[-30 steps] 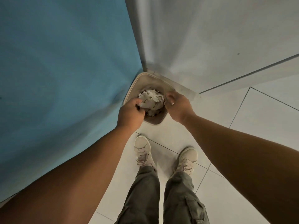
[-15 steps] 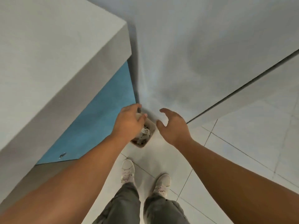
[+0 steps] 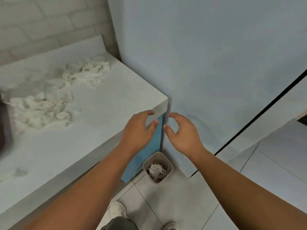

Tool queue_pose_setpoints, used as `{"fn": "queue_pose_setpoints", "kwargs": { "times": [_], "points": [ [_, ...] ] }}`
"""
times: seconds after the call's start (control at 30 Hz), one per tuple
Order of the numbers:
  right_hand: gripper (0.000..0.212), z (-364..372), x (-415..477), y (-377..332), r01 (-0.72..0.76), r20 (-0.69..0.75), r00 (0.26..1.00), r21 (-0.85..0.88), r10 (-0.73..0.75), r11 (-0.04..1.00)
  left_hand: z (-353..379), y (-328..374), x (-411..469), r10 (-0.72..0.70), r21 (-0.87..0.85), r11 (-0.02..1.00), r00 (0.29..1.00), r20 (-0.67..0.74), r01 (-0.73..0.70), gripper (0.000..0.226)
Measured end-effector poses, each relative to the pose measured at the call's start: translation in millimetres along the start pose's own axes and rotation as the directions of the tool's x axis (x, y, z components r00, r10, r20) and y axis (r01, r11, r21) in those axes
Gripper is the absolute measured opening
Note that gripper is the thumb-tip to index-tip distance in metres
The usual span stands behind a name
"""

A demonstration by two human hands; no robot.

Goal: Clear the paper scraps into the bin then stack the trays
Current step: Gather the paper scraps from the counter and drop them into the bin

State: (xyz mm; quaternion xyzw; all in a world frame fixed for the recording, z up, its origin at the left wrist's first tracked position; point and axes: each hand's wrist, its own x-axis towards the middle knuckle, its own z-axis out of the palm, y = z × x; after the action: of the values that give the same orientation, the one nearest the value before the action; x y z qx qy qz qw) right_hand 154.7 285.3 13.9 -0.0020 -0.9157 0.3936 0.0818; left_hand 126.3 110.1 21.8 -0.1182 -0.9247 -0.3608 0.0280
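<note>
A small beige bin point(image 3: 168, 161) stands on the floor in the corner, with white paper scraps point(image 3: 157, 170) inside it. Two heaps of white paper scraps lie on the white counter point(image 3: 103, 117): one at the back point(image 3: 88, 72), one at the left point(image 3: 39, 108). My left hand point(image 3: 138, 130) and my right hand point(image 3: 181, 131) hover side by side above the bin, by the counter's corner. Both hold nothing, their fingers loosely curled. No trays are in view.
A pale wall point(image 3: 207, 63) rises right of the counter. The counter's side panel point(image 3: 146, 153) is blue. A dark object point(image 3: 4, 123) sits at the counter's left edge. Tiled floor point(image 3: 182, 205) spreads below, with my shoes point(image 3: 118, 210) on it.
Both hands have let go of the scraps in the bin and risen to counter height. My view has lifted, so the counter top and its scrap heaps now show.
</note>
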Motion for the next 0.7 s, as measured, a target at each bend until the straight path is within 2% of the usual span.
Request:
{"fn": "queue_pose_setpoints", "kwargs": {
  "times": [0.17,0.33,0.7],
  "points": [
    [0.043,20,13,-61,0.127,0.073,0.989,0.028,-0.129,0.992,-69,-11,-15,-0.049,-0.003,0.999,0.992,-0.120,0.049,0.044],
    [0.037,63,20,-111,0.224,0.177,0.957,0.047,-0.229,0.974,-126,-55,-28,-0.116,0.027,0.992,0.971,-0.211,0.124,0.043],
    [0.036,200,56,-192,0.258,0.359,0.895,0.068,-0.265,0.964,-219,-214,-40,-0.275,0.176,0.928,0.921,-0.276,0.330,0.030]
  ]
}}
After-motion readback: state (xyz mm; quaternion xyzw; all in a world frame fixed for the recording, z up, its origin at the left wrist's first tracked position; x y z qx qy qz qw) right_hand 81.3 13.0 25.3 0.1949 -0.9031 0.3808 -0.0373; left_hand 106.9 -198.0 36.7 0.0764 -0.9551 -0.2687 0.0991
